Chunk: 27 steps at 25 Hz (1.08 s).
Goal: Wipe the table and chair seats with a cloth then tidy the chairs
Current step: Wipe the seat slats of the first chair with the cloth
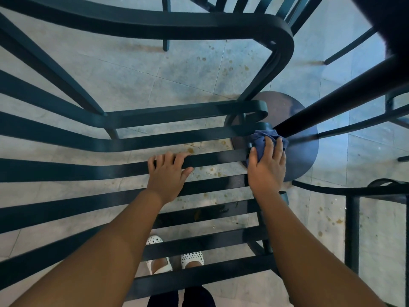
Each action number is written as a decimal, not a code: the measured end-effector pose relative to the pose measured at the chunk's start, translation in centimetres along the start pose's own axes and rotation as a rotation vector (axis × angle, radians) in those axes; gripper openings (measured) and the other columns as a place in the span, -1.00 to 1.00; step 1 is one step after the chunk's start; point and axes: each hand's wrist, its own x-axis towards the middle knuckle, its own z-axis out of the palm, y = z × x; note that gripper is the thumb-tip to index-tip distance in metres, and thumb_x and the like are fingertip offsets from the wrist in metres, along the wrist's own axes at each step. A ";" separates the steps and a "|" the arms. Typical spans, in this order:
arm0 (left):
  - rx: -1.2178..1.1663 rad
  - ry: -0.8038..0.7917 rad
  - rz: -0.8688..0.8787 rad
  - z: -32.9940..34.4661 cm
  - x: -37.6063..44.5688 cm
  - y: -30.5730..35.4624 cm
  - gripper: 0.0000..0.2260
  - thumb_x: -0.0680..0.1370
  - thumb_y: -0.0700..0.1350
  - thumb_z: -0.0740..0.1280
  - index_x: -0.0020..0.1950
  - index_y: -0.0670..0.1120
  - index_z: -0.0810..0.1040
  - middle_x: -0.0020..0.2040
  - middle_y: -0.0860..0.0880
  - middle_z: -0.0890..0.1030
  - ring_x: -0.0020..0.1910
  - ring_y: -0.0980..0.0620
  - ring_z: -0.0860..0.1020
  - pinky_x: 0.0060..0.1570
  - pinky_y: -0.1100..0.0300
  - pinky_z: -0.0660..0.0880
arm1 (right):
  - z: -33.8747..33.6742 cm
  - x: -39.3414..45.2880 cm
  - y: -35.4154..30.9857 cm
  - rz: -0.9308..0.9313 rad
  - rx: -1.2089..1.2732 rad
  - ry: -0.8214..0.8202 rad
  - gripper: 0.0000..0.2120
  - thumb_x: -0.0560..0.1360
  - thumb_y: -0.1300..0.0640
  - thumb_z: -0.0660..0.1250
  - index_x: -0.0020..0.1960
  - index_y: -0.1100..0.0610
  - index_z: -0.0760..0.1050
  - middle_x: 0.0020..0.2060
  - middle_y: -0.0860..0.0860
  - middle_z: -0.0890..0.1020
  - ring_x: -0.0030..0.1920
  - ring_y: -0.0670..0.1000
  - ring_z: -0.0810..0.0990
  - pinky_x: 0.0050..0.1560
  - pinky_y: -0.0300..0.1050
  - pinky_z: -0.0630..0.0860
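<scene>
Chair-seat wiping step, mid-stroke by the look of it. Person leans over a dark slatted chair seat (124, 171). Right hand (266, 167) lies on a blue cloth (264, 141), fingers spread over it and thumb tucked at its side, pressing it down at the right end of the slats, near the seat's side rail. Left hand (169, 171) grips one middle slat, fingers curled over the far edge, thumb on the near edge (bracing the chair, I'd say). Cloth is bunched, not flat. Just beyond it sits a round table base (301, 156) with its dark post (332, 103) rising up right. Stained tile floor (177, 74) shows through the gaps; white shoes (192, 258) below. Another chair's arm (354, 189) at right.

Table top isn't in view, so can't judge that part. Next move likely calls for dragging the cloth along each slat toward the left, keeping pressure, with the left hand shifting out of the path. Tidying chairs not yet started, apparently.
</scene>
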 end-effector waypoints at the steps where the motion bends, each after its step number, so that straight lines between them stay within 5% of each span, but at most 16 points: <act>1: -0.014 -0.002 0.002 0.0 -0.2 -0.1 -0.36 0.49 0.27 -0.24 0.45 0.05 0.22 0.30 -0.11 0.35 0.28 -0.13 0.29 0.36 -0.07 0.06 | 0.2 -0.7 -0.5 0.047 -0.026 0.024 -0.50 0.60 -0.06 0.09 0.50 0.03 0.12 0.52 0.10 0.07 0.46 0.22 0.11 0.42 0.16 0.12; 8: 0.055 -0.131 -0.063 -0.5 -4.0 -3.1 -0.42 0.55 0.29 -0.09 0.47 0.21 -0.33 0.54 -0.06 -0.23 0.50 -0.14 -0.29 0.41 -0.10 -0.31 | 0.0 -5.3 -2.7 -0.038 -0.164 -0.037 -0.47 0.59 -0.01 0.14 0.52 -0.01 0.09 0.49 0.13 0.17 0.32 0.28 0.27 0.29 0.16 0.26; 14: 0.146 -0.095 -0.025 0.5 -8.1 -5.9 -0.28 0.37 0.46 -0.30 0.48 0.20 -0.24 0.50 -0.07 -0.33 0.48 -0.25 -0.26 0.33 -0.19 -0.29 | -1.9 -9.2 -6.5 -0.162 -0.080 -0.235 -0.48 0.59 -0.06 0.08 0.51 -0.04 0.06 0.46 0.08 0.19 0.33 0.19 0.26 0.26 0.05 0.34; 17: 0.163 -0.096 -0.049 0.0 -9.2 -6.2 -0.32 0.47 0.42 -0.10 0.52 0.18 -0.13 0.54 -0.13 -0.22 0.50 -0.27 -0.17 0.37 -0.14 -0.24 | -1.6 -12.1 -8.2 -0.248 -0.036 -0.381 -0.41 0.59 -0.13 0.05 0.53 -0.10 -0.10 0.51 0.09 0.02 0.44 0.23 0.13 0.34 0.17 0.29; 21: 0.130 -0.065 -0.064 -0.1 -10.0 -6.6 -0.37 0.51 0.23 0.22 0.51 0.02 0.18 0.44 -0.23 0.24 0.42 -0.24 0.19 0.41 -0.16 0.06 | 1.7 -14.6 -8.4 -0.413 -0.338 -0.415 -0.33 0.58 -0.24 -0.08 0.50 -0.03 -0.37 0.48 0.13 -0.34 0.45 0.20 -0.40 0.40 0.20 -0.34; 25: 0.127 -0.027 -0.065 0.5 -10.3 -7.0 -0.36 0.50 0.20 0.27 0.46 -0.14 0.29 0.29 -0.22 0.44 0.31 -0.22 0.38 0.38 -0.12 0.17 | 4.7 -14.9 -8.1 -0.590 -0.313 -0.238 -0.33 0.58 -0.12 0.12 0.52 0.10 -0.14 0.52 0.18 -0.07 0.44 0.19 -0.29 0.41 0.15 -0.27; 27: 0.113 -0.006 -0.059 0.4 -10.2 -7.0 -0.35 0.49 0.18 0.31 0.42 -0.21 0.32 0.26 -0.24 0.47 0.29 -0.23 0.42 0.37 -0.12 0.21 | 5.4 -14.7 -9.0 -0.666 -0.297 -0.324 -0.36 0.60 -0.06 0.11 0.52 0.07 -0.16 0.51 0.14 -0.13 0.41 0.17 -0.36 0.41 0.14 -0.33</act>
